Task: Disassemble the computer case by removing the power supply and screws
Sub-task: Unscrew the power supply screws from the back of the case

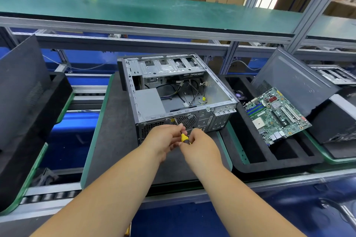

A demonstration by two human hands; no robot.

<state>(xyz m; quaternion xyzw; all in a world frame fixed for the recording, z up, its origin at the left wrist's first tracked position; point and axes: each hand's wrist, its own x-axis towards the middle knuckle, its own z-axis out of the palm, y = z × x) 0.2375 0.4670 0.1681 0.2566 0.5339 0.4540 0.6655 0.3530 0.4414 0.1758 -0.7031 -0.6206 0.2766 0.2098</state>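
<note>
An open grey computer case lies on its side on a dark mat, its rear panel facing me. The grey power supply sits inside at the near left, with loose cables beside it. My left hand and my right hand meet in front of the rear panel, both gripping a yellow-handled screwdriver. Its metal shaft points up-left at a spot on the rear panel next to the round fan grille. The tip and any screw are too small to tell.
A green motherboard leans in a black foam tray on the right, with a black side panel behind it. Another black panel stands at the left. A green shelf runs overhead; conveyor rollers lie near left.
</note>
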